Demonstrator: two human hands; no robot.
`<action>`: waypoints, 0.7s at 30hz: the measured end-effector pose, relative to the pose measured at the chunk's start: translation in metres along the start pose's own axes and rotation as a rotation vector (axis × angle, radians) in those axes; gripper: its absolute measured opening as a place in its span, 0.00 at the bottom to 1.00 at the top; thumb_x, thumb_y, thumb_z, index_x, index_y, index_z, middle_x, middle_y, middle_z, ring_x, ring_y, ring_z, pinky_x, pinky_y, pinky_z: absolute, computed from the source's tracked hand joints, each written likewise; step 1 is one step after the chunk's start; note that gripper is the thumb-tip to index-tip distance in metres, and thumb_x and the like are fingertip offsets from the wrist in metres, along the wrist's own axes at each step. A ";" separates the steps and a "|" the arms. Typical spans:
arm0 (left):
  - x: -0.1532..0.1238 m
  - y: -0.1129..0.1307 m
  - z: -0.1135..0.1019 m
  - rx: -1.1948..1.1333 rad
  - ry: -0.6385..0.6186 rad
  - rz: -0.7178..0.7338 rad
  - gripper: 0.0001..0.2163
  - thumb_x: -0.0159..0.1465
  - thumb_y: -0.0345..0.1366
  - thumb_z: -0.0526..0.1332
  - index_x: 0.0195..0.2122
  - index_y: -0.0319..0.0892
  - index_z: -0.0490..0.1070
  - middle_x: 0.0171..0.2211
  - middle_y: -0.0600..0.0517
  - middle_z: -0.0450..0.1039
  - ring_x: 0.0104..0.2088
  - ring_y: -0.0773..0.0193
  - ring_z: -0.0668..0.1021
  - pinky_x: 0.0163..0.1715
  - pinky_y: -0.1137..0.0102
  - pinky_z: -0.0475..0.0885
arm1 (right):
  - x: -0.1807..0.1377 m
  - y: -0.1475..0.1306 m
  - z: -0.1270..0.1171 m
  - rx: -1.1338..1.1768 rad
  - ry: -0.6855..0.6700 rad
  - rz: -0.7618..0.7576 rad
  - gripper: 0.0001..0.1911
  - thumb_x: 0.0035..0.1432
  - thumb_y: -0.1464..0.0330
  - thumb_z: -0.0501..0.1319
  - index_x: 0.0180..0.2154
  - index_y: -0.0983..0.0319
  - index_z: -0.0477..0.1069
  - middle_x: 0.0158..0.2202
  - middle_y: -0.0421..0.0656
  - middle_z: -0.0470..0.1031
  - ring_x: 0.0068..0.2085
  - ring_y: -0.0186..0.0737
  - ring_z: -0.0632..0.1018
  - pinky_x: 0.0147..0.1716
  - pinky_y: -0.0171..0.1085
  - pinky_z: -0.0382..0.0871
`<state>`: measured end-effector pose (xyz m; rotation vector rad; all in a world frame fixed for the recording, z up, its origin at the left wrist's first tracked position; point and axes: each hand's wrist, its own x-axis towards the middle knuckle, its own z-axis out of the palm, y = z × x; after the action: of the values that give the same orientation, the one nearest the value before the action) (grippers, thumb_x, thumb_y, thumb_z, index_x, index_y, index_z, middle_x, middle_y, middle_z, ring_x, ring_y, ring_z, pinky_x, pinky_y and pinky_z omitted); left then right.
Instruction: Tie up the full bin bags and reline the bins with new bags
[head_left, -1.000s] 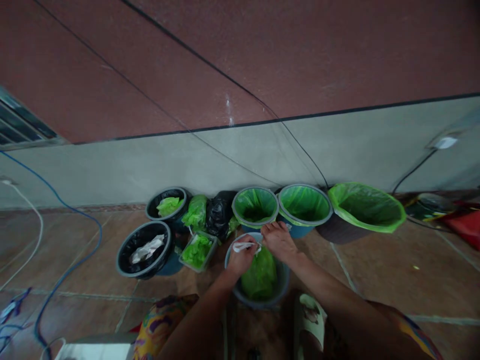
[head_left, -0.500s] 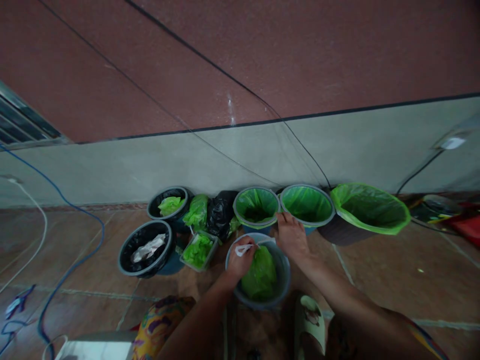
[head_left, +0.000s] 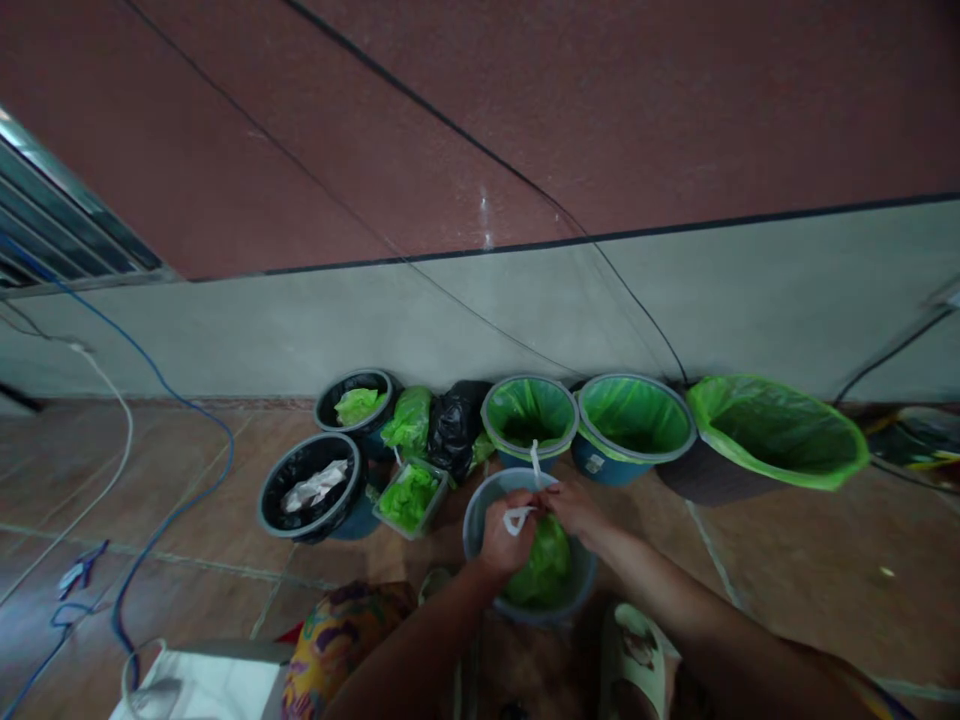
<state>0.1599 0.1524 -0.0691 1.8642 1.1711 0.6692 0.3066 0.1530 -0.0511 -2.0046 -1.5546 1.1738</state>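
Both my hands meet at the top of a green plastic bag (head_left: 546,572) that sits inside a grey bucket (head_left: 480,500) between my feet. My left hand (head_left: 508,540) is closed on a white drawstring (head_left: 517,519), a loop of which sticks out from the fingers. My right hand (head_left: 574,512) is pinched close beside it on the same white drawstring, whose other end points up past the bucket's far rim. The fingertips partly hide the bag's gathered neck.
Along the wall stand bins with green liners (head_left: 637,412), a wide green-lined bin (head_left: 780,430), and black-lined bins (head_left: 311,488). A clear tub of green bags (head_left: 411,498) and a black bag (head_left: 456,430) lie between. A blue cable (head_left: 172,515) crosses the floor at left.
My right hand has come down and left from the bin rim to join my left hand at the bag's neck. The view has shifted slightly left.
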 end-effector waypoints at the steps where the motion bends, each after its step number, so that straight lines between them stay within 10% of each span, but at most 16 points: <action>1: 0.000 -0.001 0.000 0.028 0.003 0.001 0.08 0.63 0.31 0.56 0.29 0.42 0.72 0.31 0.48 0.75 0.34 0.60 0.75 0.37 0.65 0.67 | 0.000 -0.001 -0.002 0.008 -0.015 0.016 0.17 0.62 0.68 0.54 0.25 0.64 0.76 0.24 0.43 0.77 0.26 0.35 0.75 0.25 0.31 0.61; 12: -0.003 -0.005 -0.005 0.287 0.012 -0.089 0.09 0.61 0.32 0.58 0.24 0.41 0.73 0.26 0.46 0.73 0.28 0.59 0.74 0.31 0.65 0.63 | 0.009 0.012 -0.007 -0.252 0.035 0.030 0.18 0.63 0.67 0.57 0.22 0.63 0.75 0.22 0.43 0.74 0.26 0.34 0.72 0.25 0.33 0.56; 21: 0.013 -0.010 -0.008 -0.404 0.067 -0.439 0.13 0.58 0.37 0.60 0.17 0.42 0.64 0.15 0.58 0.60 0.19 0.70 0.64 0.23 0.71 0.58 | 0.005 0.003 -0.011 -0.114 -0.012 0.016 0.19 0.63 0.65 0.56 0.22 0.63 0.74 0.19 0.41 0.72 0.24 0.35 0.73 0.25 0.31 0.58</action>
<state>0.1544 0.1693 -0.0730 1.2073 1.3201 0.6606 0.3172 0.1590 -0.0493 -2.0894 -1.6489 1.1290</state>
